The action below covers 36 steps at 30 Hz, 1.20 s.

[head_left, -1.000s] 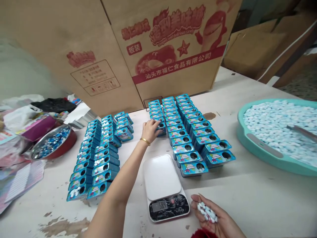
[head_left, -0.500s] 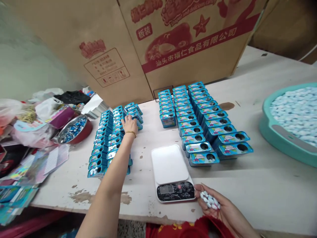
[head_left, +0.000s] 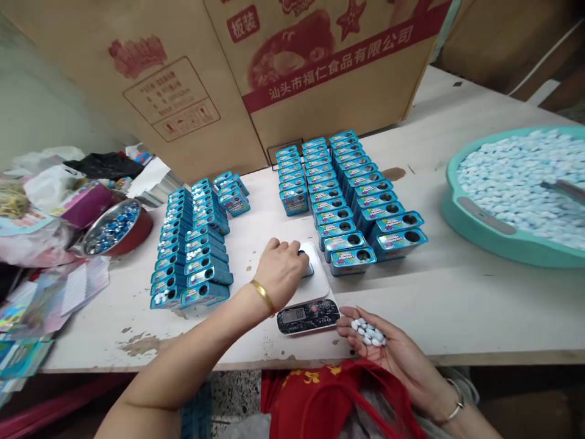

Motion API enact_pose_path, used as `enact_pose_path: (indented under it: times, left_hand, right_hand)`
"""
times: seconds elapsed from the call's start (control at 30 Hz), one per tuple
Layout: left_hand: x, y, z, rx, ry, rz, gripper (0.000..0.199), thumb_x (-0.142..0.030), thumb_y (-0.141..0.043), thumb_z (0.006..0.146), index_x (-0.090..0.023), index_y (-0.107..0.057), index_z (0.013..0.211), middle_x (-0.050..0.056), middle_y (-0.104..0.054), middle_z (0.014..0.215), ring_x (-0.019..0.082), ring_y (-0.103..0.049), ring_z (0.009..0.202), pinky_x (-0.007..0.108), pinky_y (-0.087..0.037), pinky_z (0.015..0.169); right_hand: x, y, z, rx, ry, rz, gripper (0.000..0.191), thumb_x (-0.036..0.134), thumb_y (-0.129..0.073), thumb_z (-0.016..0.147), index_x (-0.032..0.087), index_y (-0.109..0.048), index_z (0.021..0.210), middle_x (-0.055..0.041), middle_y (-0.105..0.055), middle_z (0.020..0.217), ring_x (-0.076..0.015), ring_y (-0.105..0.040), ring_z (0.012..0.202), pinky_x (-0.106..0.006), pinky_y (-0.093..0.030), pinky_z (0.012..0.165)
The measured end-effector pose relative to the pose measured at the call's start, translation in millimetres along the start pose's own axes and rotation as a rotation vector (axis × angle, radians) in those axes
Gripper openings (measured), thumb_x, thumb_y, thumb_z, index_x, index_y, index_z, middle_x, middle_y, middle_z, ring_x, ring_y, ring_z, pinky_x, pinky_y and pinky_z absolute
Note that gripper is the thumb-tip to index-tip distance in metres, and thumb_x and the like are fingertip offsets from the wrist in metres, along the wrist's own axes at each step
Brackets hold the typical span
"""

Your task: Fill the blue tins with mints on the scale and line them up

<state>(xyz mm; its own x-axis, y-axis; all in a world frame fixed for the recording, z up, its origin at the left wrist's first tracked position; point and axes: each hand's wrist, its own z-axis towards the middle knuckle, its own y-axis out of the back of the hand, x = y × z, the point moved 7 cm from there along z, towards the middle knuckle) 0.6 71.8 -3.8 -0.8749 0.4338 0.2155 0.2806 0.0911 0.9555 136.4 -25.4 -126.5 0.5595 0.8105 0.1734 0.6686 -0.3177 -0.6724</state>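
Right over the white plate of the digital scale (head_left: 319, 281), the left hand (head_left: 282, 268) has its grip closed on a blue tin (head_left: 308, 269), fingers over its top; most of the tin is hidden by the hand, so whether it touches the plate cannot be told. A gold bracelet (head_left: 263, 296) circles that wrist. The right hand (head_left: 379, 344) is palm up just beside the scale's front corner, its grip open and cupped, with a small heap of pale candies (head_left: 368, 333) lying in the palm and on the fingers. Beyond the scale and to its right, blue tins stand on the tabletop (head_left: 434, 308) in three rows, the right-hand tins (head_left: 353, 261), with round openings in the tops of the nearer ones. Over to the left are the left-hand tins (head_left: 205, 294), two long rows and a short one, several with white pieces showing on top. A teal basin (head_left: 487, 235) full of pale candies sits at the far right, a tool (head_left: 567, 189) lying in them. At the far left is a red-sided bowl (head_left: 137, 230) of shiny blue pieces, near plastic bags (head_left: 55, 186). A large cardboard box (head_left: 292, 131) stands behind the rows.
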Motion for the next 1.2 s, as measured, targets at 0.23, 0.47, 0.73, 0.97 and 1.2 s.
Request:
enact_pose_path:
  times: [0.23, 0.47, 0.73, 0.97, 1.2]
  left_hand:
    - [-22, 21.9, -11, -0.178, 0.002, -0.131, 0.023, -0.034, -0.060, 0.081, -0.016, -0.055, 0.094, 0.010, -0.058, 0.100, 0.024, -0.055, 0.089, 0.036, -0.040, 0.072]
    - [-125, -31.6, -36, -0.108, -0.274, -0.345, 0.022, -0.028, -0.040, 0.092, -0.014, -0.050, 0.106, 0.009, -0.055, 0.095, 0.017, -0.055, 0.077, 0.029, -0.045, 0.059]
    - [-131, -53.9, -31, -0.103, -0.217, -0.404, 0.021, -0.029, -0.036, 0.094, -0.016, -0.052, 0.100, 0.007, -0.053, 0.091, 0.017, -0.057, 0.075, 0.026, -0.046, 0.058]
    - [-123, -51.6, -35, -0.206, -0.217, -0.504, 0.019, -0.030, -0.041, 0.092, -0.016, -0.053, 0.096, 0.005, -0.052, 0.087, 0.013, -0.053, 0.072, 0.023, -0.042, 0.056]
    - [-93, -48.6, -35, -0.192, -0.141, -0.511, 0.012, -0.024, -0.048, 0.088, -0.018, -0.054, 0.097, 0.002, -0.053, 0.084, 0.013, -0.051, 0.066, 0.022, -0.038, 0.051]
  right_hand:
    - [2, -1, -7, 0.013, -0.022, 0.075, 0.021, 0.012, -0.050, 0.086, 0.006, -0.066, 0.098, -0.0172, -0.072, 0.094, -0.0199, -0.070, 0.088, -0.028, -0.056, 0.078]
    - [-7, -8, -6, 0.033, -0.135, 0.176, 0.026, 0.025, -0.045, 0.091, 0.014, -0.067, 0.098, -0.0058, -0.074, 0.083, -0.0167, -0.070, 0.077, -0.031, -0.057, 0.076]
    - [-18, 13, -2, 0.023, -0.251, 0.109, 0.012, 0.025, -0.065, 0.077, 0.016, -0.071, 0.083, -0.0043, -0.074, 0.074, -0.0224, -0.070, 0.081, -0.034, -0.057, 0.077]
    - [-19, 6, -2, 0.032, -0.267, 0.110, 0.014, 0.022, -0.072, 0.068, 0.016, -0.069, 0.080, -0.0043, -0.073, 0.070, -0.0237, -0.070, 0.077, -0.034, -0.058, 0.070]
    - [-8, -12, 17, 0.000, -0.084, 0.211, 0.008, 0.010, -0.059, 0.077, 0.012, -0.066, 0.080, -0.0025, -0.072, 0.076, -0.0119, -0.067, 0.066, -0.023, -0.056, 0.066]
